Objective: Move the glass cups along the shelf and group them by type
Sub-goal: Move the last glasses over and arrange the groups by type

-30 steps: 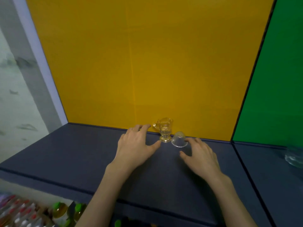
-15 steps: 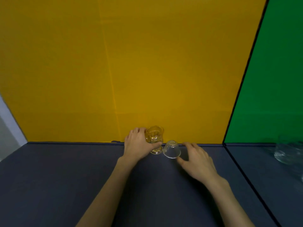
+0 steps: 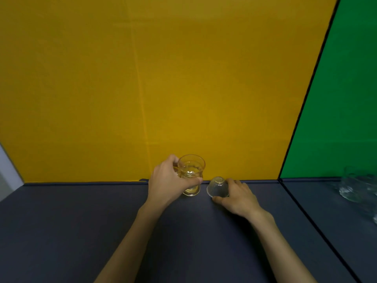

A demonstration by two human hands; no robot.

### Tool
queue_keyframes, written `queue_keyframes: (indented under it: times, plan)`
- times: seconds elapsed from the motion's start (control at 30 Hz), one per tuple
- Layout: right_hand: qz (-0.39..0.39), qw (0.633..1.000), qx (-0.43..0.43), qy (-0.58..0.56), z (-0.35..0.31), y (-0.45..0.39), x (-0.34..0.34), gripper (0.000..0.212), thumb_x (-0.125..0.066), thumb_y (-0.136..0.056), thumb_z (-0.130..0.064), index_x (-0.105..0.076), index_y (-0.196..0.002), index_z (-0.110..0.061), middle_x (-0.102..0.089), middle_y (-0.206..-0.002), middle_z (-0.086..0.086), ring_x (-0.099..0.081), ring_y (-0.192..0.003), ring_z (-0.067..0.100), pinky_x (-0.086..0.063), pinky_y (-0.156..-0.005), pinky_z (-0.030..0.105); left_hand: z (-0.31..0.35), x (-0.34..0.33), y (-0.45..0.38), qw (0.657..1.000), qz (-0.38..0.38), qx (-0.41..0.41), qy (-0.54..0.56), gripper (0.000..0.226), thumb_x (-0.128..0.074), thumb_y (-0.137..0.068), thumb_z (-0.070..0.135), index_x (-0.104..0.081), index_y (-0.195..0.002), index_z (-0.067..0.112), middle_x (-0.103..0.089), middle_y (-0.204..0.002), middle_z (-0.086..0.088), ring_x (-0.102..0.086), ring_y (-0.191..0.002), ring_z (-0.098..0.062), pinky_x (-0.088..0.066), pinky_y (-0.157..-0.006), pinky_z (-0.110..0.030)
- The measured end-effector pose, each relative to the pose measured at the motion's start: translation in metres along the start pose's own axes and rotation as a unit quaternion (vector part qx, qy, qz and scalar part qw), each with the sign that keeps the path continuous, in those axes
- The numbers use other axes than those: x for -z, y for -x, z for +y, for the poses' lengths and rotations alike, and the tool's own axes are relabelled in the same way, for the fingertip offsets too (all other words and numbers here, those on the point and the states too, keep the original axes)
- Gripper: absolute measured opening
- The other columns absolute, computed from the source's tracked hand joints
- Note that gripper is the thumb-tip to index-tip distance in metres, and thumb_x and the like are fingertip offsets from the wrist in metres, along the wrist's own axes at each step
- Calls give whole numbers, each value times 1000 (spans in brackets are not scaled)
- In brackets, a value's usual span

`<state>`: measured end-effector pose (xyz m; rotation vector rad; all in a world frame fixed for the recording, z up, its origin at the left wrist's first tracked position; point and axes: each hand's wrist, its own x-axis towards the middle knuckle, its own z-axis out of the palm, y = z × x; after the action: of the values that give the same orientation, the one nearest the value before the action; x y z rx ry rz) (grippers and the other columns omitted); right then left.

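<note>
A footed glass cup with a handle stands upright near the yellow back wall on the dark shelf. My left hand grips it, fingers behind and thumb across its front. Just to its right a small clear glass cup sits upside down. My right hand curls round that small cup from the right, thumb at its near rim. More clear glassware sits on the shelf section in front of the green wall, partly cut off by the frame edge.
A yellow back panel closes the shelf behind the cups, and a green panel stands behind the right section. A dark seam divides the two shelf sections. A grey wall edge shows at far left.
My left hand has closed around the footed cup. My right hand has moved up to the upside-down cup and curled round it. The camera has come closer and turned right.
</note>
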<state>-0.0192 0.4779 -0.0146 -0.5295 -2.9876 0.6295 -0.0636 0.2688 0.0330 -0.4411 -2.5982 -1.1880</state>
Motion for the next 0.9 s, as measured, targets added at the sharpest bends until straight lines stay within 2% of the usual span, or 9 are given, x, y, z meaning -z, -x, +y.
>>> queue_keyframes:
  times: [0.1,0.27,0.37,0.47,0.53,0.7,0.9]
  plan:
    - [0,1000,-16,-18,-8,-2,-4,80,-68,-78,-65,-43,-138,-18,-46,-140,8,-37,-133,29,-40,-102,42,0,23,11,996,20,10,85,64,-89,-47,64,-53,-88,28,-66,-90,10,-62,-86,-14,-56,-72,-48]
    - [30,998,-24,-56,-13,1,-17,77,-74,-72,-65,-51,-129,-19,-44,-131,7,-33,-128,29,-39,-99,39,-3,46,27,990,34,23,134,62,-93,-45,60,-56,-88,34,-74,-89,10,-70,-86,-13,-60,-72,-47]
    - [11,994,-9,-107,-15,5,-16,65,-84,-64,-58,-56,-110,-22,-53,-116,-1,-39,-114,22,-44,-90,39,-4,54,33,988,37,26,148,60,-93,-46,60,-59,-88,35,-74,-87,9,-72,-82,-13,-61,-67,-40]
    - [20,987,4,-157,-21,15,-18,63,-89,-51,-53,-53,-95,-26,-60,-99,-7,-49,-101,18,-48,-77,38,-1,58,40,986,32,31,162,56,-95,-49,54,-61,-88,32,-73,-90,11,-70,-79,-8,-58,-64,-31]
    - [41,984,11,-173,-23,23,-20,63,-85,-43,-55,-50,-89,-28,-63,-92,-8,-55,-94,18,-49,-72,38,0,60,44,985,21,34,170,57,-95,-49,54,-61,-89,32,-75,-89,10,-72,-76,-5,-59,-67,-32]
    - [84,975,19,-206,-27,53,-16,57,-84,-50,-52,-52,-92,-29,-64,-92,-13,-59,-89,14,-51,-72,36,-6,64,53,976,14,45,213,57,-97,-49,46,-61,-90,31,-77,-77,12,-74,-73,-10,-60,-73,-42]
    - [142,959,-8,-244,-31,87,-1,50,-84,-60,-43,-50,-92,-25,-65,-89,-11,-60,-78,7,-47,-64,30,-7,59,65,968,-11,48,246,63,-95,-39,51,-62,-88,30,-77,-81,8,-75,-76,-18,-60,-76,-50]
